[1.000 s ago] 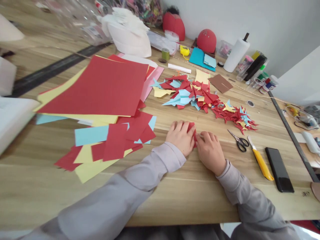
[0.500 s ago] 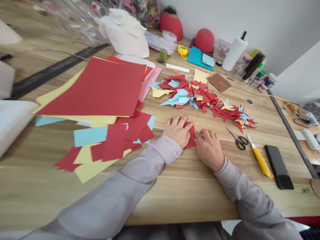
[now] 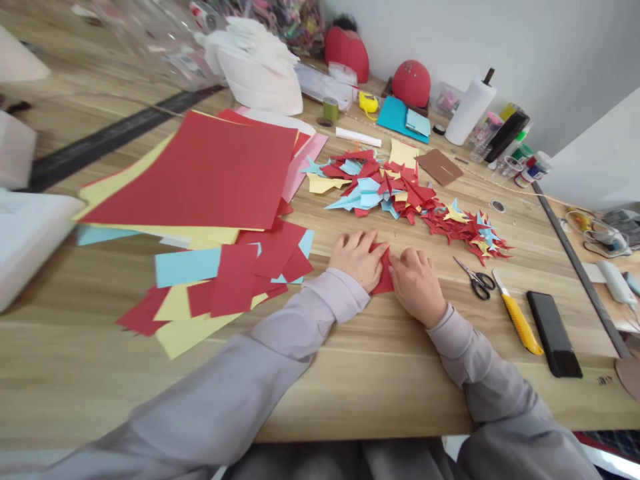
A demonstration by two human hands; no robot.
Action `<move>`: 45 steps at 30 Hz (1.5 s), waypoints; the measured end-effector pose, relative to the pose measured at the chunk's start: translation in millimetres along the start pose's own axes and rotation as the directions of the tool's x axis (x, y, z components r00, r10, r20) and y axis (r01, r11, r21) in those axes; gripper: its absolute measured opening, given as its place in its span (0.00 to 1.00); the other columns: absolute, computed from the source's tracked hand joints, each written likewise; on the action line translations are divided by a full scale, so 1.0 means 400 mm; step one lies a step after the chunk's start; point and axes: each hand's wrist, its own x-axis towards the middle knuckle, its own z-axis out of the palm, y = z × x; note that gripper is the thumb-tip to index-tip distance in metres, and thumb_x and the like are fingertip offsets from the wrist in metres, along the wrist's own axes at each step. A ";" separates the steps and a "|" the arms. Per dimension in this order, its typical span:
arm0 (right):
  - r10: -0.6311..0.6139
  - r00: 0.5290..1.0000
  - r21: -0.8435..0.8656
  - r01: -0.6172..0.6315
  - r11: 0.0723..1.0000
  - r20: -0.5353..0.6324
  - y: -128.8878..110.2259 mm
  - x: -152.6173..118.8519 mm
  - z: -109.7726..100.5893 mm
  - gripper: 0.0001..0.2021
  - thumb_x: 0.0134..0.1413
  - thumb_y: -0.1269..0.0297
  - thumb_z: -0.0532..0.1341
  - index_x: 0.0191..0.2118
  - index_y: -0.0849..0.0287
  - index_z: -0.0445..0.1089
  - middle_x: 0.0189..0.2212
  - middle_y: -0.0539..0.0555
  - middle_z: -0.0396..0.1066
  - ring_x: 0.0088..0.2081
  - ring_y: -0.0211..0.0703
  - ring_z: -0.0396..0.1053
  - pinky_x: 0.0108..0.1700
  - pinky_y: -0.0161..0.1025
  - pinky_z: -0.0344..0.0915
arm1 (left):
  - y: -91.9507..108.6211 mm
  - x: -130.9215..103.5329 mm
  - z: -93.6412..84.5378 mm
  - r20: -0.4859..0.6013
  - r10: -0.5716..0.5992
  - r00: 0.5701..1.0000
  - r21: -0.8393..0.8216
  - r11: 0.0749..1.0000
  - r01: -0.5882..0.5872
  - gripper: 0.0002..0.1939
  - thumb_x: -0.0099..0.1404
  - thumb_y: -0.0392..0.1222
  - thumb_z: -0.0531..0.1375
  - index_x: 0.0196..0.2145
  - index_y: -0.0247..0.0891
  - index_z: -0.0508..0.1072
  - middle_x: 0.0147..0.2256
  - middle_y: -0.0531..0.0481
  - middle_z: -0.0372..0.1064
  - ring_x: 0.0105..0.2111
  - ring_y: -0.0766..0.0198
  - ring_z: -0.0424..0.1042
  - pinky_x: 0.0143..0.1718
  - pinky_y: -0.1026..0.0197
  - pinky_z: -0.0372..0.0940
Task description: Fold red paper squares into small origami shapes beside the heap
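Observation:
A small piece of red paper (image 3: 384,281) lies on the wooden table (image 3: 350,393) between my two hands. My left hand (image 3: 356,260) rests flat on its left part, fingers spread and pressing it down. At the paper's right edge, my right hand (image 3: 416,283) has its fingers curled, with the thumb and index finger on the edge. Both palms cover parts of the paper, so its folds are mostly hidden. Beyond my hands lies a heap of folded red, blue and yellow paper pieces (image 3: 410,193), some shaped like planes and some like stars.
Cut paper strips (image 3: 233,280) and large red sheets (image 3: 200,173) lie to the left. Scissors (image 3: 477,280), a yellow utility knife (image 3: 520,320) and a black phone (image 3: 555,333) are on the right. A white roll (image 3: 470,110) and several small jars stand at the back.
The view has shifted slightly. My right hand has slid a little up along the paper's right edge, closer to my left fingertips. My left hand stays on the paper.

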 end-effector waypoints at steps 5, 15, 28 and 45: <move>-0.028 1.000 0.045 0.028 0.999 0.005 -0.012 -0.079 -0.012 0.14 0.60 0.65 0.51 0.49 0.60 0.66 0.40 0.60 0.64 0.41 0.49 0.59 0.43 0.43 0.57 | 0.002 -0.002 0.005 -0.020 0.001 1.000 0.010 1.000 -0.001 0.22 0.61 0.41 0.50 0.52 0.42 0.69 0.57 0.40 0.59 0.53 0.45 0.58 0.48 0.42 0.54; -0.032 0.997 0.100 0.039 0.994 -0.066 -0.012 -0.110 -0.011 0.14 0.58 0.56 0.54 0.40 0.61 0.69 0.38 0.59 0.68 0.42 0.49 0.62 0.43 0.44 0.58 | -0.015 0.015 0.008 -0.048 -0.091 0.995 -0.044 0.995 0.089 0.19 0.64 0.40 0.47 0.46 0.33 0.71 0.53 0.39 0.64 0.50 0.48 0.61 0.47 0.45 0.57; -0.061 0.973 0.221 0.111 0.969 -0.221 -0.010 -0.052 0.028 0.12 0.62 0.69 0.48 0.33 0.60 0.67 0.33 0.57 0.70 0.36 0.42 0.65 0.38 0.37 0.60 | -0.053 0.025 0.017 -0.097 -0.258 0.961 -0.459 0.869 0.187 0.19 0.61 0.34 0.45 0.43 0.37 0.72 0.43 0.44 0.72 0.45 0.56 0.68 0.49 0.50 0.60; 0.436 0.897 0.990 0.115 -0.077 -0.070 0.086 0.047 0.029 0.17 0.58 0.51 0.51 0.38 0.58 0.68 0.34 0.54 0.70 0.35 0.41 0.69 0.32 0.37 0.67 | -0.014 0.061 0.044 -0.231 -0.261 0.937 -0.771 0.637 -0.013 0.09 0.57 0.44 0.59 0.29 0.36 0.74 0.32 0.45 0.75 0.34 0.59 0.73 0.39 0.56 0.68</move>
